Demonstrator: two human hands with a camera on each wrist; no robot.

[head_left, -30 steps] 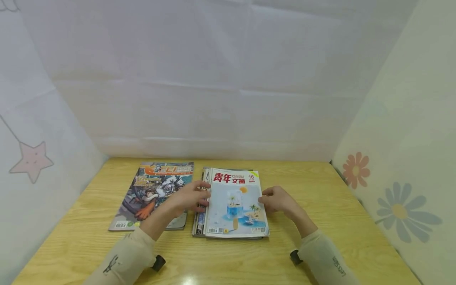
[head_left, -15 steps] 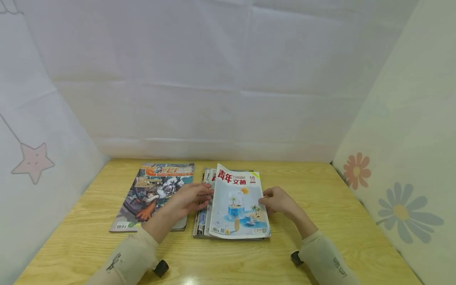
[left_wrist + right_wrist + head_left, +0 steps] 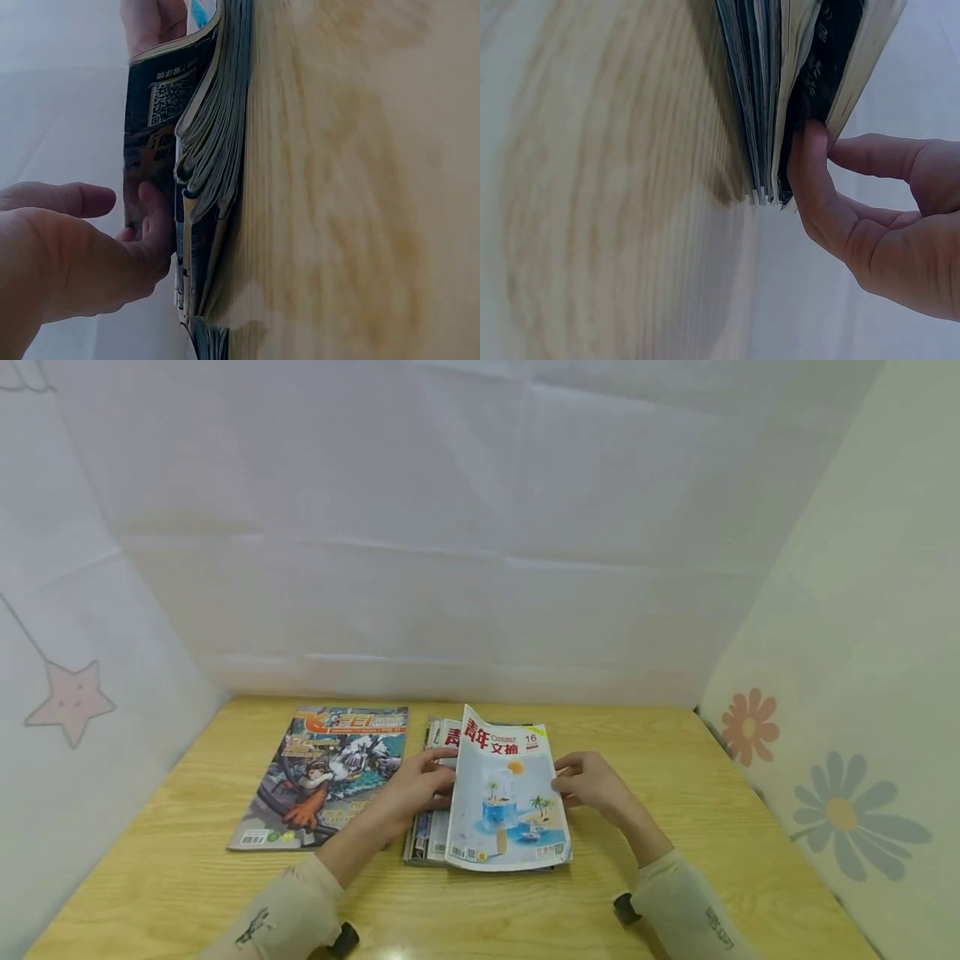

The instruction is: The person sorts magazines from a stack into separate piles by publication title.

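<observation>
A stack of magazines (image 3: 422,835) lies at the middle of the wooden table (image 3: 675,752). Its top magazine (image 3: 504,802), red title over a blue popsicle picture, is raised along its left edge. My left hand (image 3: 442,777) holds that edge, fingers under the dark back cover (image 3: 150,127) and thumb near the rim. My right hand (image 3: 562,781) pinches the right edge, thumb (image 3: 810,172) tucked under the top magazine and fingers on top. In the wrist views the stack (image 3: 217,150) (image 3: 761,90) shows as fanned page edges.
A comic magazine (image 3: 322,777) lies flat just left of the stack. White sheets wall in the table at the back and left; a flowered sheet (image 3: 840,802) closes the right. Bare wood shows in front of the stack and to its right.
The top magazine's left edge has risen off the stack and the cover tilts toward the right. My left fingers have slid further under it; my right hand has stayed at the right edge.
</observation>
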